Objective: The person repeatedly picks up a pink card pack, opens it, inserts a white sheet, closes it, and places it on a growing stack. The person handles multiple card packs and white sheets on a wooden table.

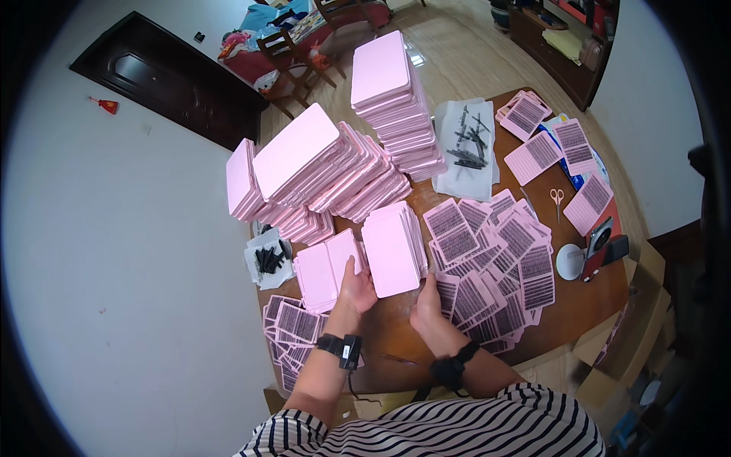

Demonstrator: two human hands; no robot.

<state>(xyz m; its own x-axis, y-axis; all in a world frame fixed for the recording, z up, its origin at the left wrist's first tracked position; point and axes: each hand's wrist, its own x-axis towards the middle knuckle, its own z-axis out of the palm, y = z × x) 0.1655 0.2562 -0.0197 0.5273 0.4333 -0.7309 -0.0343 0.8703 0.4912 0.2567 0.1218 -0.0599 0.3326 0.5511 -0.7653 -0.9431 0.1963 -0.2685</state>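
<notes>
A stack of flat pink plastic cases (391, 251) lies before me on the brown table. My left hand (358, 291) is at the stack's lower left side, its thumb raised apart from the fingers. Left of that hand, a pink case (322, 265) lies spread open on other cases. At the stack's lower right edge is my right hand (427, 305); its fingers are partly hidden. Right of it spreads a loose pile of pink cards (480, 294) with rows of black fibres like false lashes. More such cards (297, 323) lie at the left.
Tall stacks of pink cases (394, 108) rise at the back. White sheets (471, 183) hold black strips (471, 143); more black pieces (269, 260) lie at left. Scissors (557, 200) and a phone on a stand (597, 245) are at right. Cardboard boxes (628, 325) stand beside the table.
</notes>
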